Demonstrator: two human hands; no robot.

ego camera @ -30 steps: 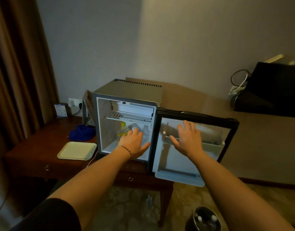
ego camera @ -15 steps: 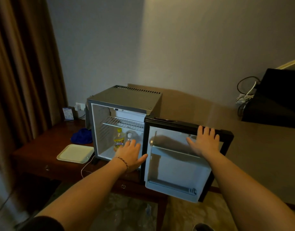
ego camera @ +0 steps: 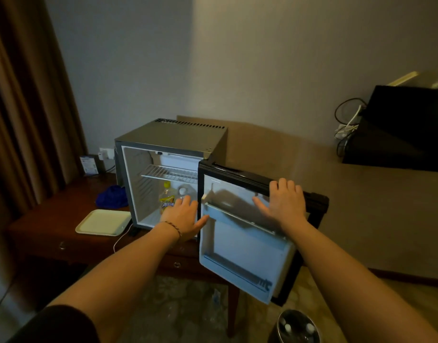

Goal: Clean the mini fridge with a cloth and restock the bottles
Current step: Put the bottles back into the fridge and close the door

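Mini fridge (ego camera: 171, 137): sitting open on the wooden table (ego camera: 52, 226), bottles (ego camera: 167, 198) standing inside
Left hand (ego camera: 182, 217): hovering empty, fingers spread, at the opening
Right hand (ego camera: 286, 201): pressing flat, gripping nothing, on the door (ego camera: 242, 246), which is lying right of the cabinet

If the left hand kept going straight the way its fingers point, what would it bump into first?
Probably the yellow-labelled bottle in the mini fridge. The open left hand points into the opening, the bottle just past its fingertips; the clear bottle stands beside it. Depth is hard to judge.
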